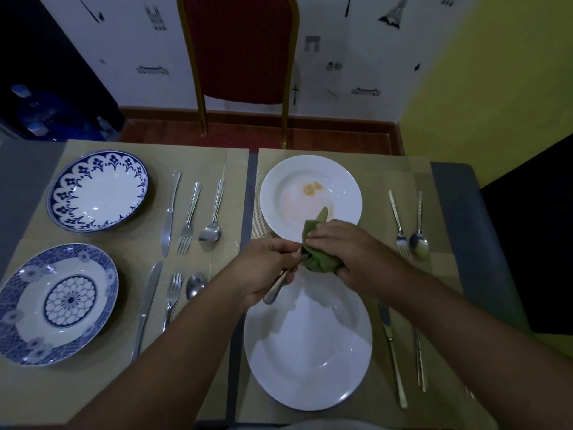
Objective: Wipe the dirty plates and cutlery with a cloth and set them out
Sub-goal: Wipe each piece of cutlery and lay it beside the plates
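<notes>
On the left mat [198, 162] sit a far blue plate [97, 191] and a near blue plate [59, 304]; at centre the left hand [266, 268] grips the handle of a silver knife [276, 290]; the right hand [347, 246] clutches a crumpled green cloth [319, 259] round its blade, the tip poking out over the far white plate [279, 181], which holds an orange smear [311, 188]; the near white plate [310, 352] looks clean.

this looks like a dining room, perhaps in a small restaurant or a hotel. a red padded chair [242, 48] with a gold metal frame stands behind the tabletop [449, 206]. woven beige placemats [198, 162] carry plates [96, 190] and rows of cutlery [187, 218]. the white wallpaper [130, 41] shows drawn landmarks, beside a yellow wall [496, 72]. blue water bottles [34, 119] stand at the far left.
</notes>
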A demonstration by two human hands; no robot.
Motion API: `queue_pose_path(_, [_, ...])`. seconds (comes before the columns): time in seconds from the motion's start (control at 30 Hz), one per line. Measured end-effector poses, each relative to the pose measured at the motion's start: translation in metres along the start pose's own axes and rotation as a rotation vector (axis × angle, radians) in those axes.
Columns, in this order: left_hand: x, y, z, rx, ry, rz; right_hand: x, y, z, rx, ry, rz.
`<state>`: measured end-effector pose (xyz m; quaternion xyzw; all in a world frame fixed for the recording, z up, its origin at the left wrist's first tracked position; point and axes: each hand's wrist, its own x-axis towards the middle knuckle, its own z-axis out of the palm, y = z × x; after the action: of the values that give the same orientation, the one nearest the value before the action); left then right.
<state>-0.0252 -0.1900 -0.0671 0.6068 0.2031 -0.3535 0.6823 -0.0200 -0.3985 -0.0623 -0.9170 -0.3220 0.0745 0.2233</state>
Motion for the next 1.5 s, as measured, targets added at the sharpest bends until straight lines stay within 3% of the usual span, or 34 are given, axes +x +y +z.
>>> queue_pose_path(0.1, [-0.001,-0.003,-0.004,0.021,-0.013,0.004,0.006,0.006,-0.003,-0.001,0.053,0.089])
queue_pose_path(0.27, [-0.004,-0.010,-0.005,0.074,-0.073,0.013,-0.003,-0.004,0.004,-0.040,0.004,-0.018])
queue_pose_path(0.43, [-0.007,-0.015,-0.009,-0.002,-0.092,-0.113,-0.003,0.019,-0.011,0.021,0.114,0.320])
queue_pose_path(0.57, [-0.002,-0.015,-0.007,-0.148,-0.059,-0.153,-0.016,0.013,-0.015,0.075,0.170,0.391])
queue_pose_path(0.73, [-0.001,-0.010,-0.008,0.157,0.061,-0.055,-0.031,-0.003,-0.011,0.199,0.210,0.433])
queue_pose_path(1.0, [-0.016,0.015,0.007,-0.099,-0.142,0.004,-0.040,-0.006,-0.008,0.266,0.264,0.421])
queue_pose_path(1.17, [-0.020,0.014,0.025,-0.061,-0.074,0.110,-0.047,-0.001,-0.009,0.270,0.280,0.428])
queue_pose_path(1.5, [-0.011,-0.001,0.044,-0.260,-0.085,-0.002,-0.066,0.005,-0.009,0.300,0.289,0.477])
